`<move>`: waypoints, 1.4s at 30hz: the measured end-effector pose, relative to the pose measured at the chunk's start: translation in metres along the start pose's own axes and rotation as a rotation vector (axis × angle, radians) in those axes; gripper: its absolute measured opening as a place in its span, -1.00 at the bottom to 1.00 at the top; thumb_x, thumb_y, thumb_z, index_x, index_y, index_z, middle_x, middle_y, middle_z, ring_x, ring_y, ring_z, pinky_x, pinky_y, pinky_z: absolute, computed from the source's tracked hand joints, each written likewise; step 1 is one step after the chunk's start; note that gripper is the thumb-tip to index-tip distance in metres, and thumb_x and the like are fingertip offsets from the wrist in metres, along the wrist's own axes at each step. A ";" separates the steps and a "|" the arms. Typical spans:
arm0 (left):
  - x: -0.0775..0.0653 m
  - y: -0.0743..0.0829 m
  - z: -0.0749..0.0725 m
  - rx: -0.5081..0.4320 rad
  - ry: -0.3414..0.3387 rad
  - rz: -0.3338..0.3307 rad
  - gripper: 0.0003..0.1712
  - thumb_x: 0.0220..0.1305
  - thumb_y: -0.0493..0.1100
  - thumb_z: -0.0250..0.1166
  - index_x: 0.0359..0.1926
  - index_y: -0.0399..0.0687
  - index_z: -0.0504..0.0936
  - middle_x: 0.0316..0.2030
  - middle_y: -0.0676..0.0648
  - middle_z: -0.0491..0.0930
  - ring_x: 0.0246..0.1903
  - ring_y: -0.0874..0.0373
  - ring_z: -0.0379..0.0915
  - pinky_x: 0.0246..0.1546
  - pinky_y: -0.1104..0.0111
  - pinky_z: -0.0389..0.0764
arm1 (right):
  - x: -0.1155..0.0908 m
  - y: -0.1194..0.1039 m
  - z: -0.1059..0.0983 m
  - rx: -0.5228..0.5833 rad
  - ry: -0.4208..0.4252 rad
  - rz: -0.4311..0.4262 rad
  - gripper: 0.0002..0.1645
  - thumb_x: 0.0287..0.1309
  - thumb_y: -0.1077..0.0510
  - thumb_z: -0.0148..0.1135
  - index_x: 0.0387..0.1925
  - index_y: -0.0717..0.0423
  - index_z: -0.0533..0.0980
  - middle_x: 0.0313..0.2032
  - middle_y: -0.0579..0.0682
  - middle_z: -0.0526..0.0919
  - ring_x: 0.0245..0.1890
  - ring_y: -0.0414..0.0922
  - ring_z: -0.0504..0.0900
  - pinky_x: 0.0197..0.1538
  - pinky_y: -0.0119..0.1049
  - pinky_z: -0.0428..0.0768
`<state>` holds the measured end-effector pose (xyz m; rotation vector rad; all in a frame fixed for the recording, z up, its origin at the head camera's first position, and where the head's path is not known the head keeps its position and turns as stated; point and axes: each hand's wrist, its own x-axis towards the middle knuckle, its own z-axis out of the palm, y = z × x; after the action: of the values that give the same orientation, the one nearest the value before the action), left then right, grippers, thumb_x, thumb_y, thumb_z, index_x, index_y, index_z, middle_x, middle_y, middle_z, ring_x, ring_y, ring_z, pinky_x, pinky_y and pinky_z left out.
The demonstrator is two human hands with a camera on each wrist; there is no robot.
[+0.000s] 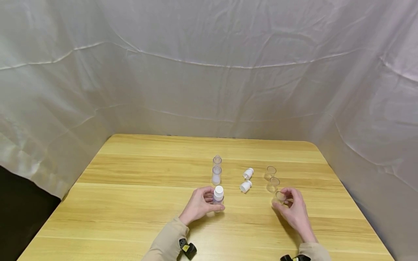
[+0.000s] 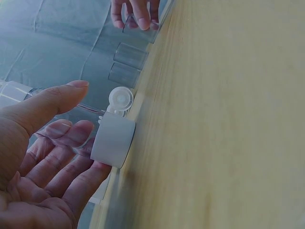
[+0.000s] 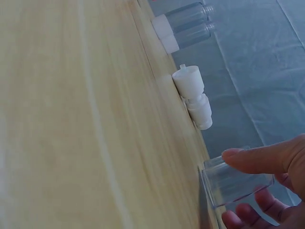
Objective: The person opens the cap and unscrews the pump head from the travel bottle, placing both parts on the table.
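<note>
My left hand (image 1: 201,204) curls round an upright clear bottle (image 1: 217,200) with a white top. In the left wrist view its white base (image 2: 113,140) meets the table, and the thumb covers part of the clear body. My right hand (image 1: 294,210) holds a clear open cylinder, like a bottle overcap (image 3: 233,181), between thumb and fingers, low at the table. Two similar clear overcaps (image 1: 273,184) stand just beyond that hand. Two white pump heads (image 1: 245,186) lie on their sides between the hands. Behind the held bottle stand two clear bottles (image 1: 216,175) without tops.
The wooden table (image 1: 130,217) has bare wood left of the left hand and along its far side. Pale grey cloth (image 1: 209,90) hangs round the back and sides. Black wrist cameras (image 1: 188,249) sit on both sleeves.
</note>
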<state>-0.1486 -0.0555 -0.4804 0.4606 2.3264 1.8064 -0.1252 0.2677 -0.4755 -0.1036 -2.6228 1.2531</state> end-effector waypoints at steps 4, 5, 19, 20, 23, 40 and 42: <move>-0.001 0.000 0.000 0.000 0.000 0.001 -0.51 -0.04 -0.33 0.57 -0.05 -0.36 0.63 -0.10 -0.31 0.72 -0.07 -0.13 0.71 0.00 0.34 0.76 | -0.003 -0.003 0.002 0.019 0.044 -0.036 -0.38 -0.06 0.35 0.53 0.02 0.32 0.40 -0.01 0.16 0.38 -0.12 -0.37 0.29 -0.07 -0.78 0.47; 0.000 0.000 0.000 -0.001 0.000 -0.001 -0.51 -0.04 -0.33 0.57 -0.05 -0.36 0.64 -0.10 -0.31 0.72 -0.07 -0.13 0.71 0.00 0.34 0.76 | -0.004 -0.004 0.003 0.019 0.064 -0.057 -0.37 -0.06 0.34 0.53 0.03 0.31 0.40 -0.02 0.16 0.38 -0.11 -0.37 0.28 -0.06 -0.80 0.43; 0.000 0.001 0.000 -0.006 0.000 -0.010 -0.52 -0.04 -0.32 0.58 -0.06 -0.35 0.64 -0.11 -0.29 0.72 -0.08 -0.10 0.72 0.00 0.35 0.76 | -0.003 -0.034 0.019 0.089 0.294 -0.292 -0.37 -0.26 0.44 0.57 -0.06 0.39 0.48 -0.07 0.20 0.44 0.01 -0.43 0.19 0.06 -0.29 0.28; 0.000 0.001 0.000 -0.006 0.000 -0.010 -0.52 -0.04 -0.32 0.58 -0.05 -0.35 0.64 -0.10 -0.30 0.72 -0.08 -0.10 0.72 0.00 0.35 0.76 | -0.003 -0.036 0.020 0.087 0.313 -0.316 -0.38 -0.26 0.44 0.57 -0.07 0.39 0.49 -0.07 0.24 0.44 0.03 -0.41 0.18 0.07 -0.29 0.24; 0.001 0.000 -0.001 0.002 0.004 -0.013 -0.53 -0.04 -0.30 0.58 -0.06 -0.33 0.65 -0.10 -0.28 0.72 -0.08 -0.10 0.71 0.00 0.34 0.76 | -0.002 -0.043 0.021 0.080 0.359 -0.384 -0.40 -0.27 0.45 0.56 -0.09 0.38 0.51 -0.04 0.34 0.44 0.08 -0.34 0.16 0.12 -0.35 0.14; 0.001 0.000 0.000 -0.001 0.003 -0.017 -0.52 -0.03 -0.29 0.58 -0.06 -0.33 0.65 -0.10 -0.28 0.72 -0.06 -0.10 0.71 0.01 0.35 0.76 | 0.000 -0.092 0.057 0.220 0.255 -0.587 -0.43 -0.23 0.43 0.58 -0.08 0.26 0.57 0.01 0.24 0.56 0.15 -0.30 0.37 0.30 -0.58 0.23; 0.001 0.001 0.000 0.000 0.003 -0.017 -0.52 -0.03 -0.29 0.58 -0.06 -0.33 0.65 -0.10 -0.28 0.73 -0.06 -0.11 0.71 0.01 0.34 0.76 | -0.001 -0.097 0.062 0.238 0.218 -0.606 -0.43 -0.22 0.41 0.58 -0.07 0.22 0.57 0.02 0.21 0.56 0.15 -0.26 0.40 0.32 -0.57 0.25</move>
<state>-0.1493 -0.0552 -0.4796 0.4369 2.3249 1.8011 -0.1359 0.1594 -0.4377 0.5232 -2.0635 1.2234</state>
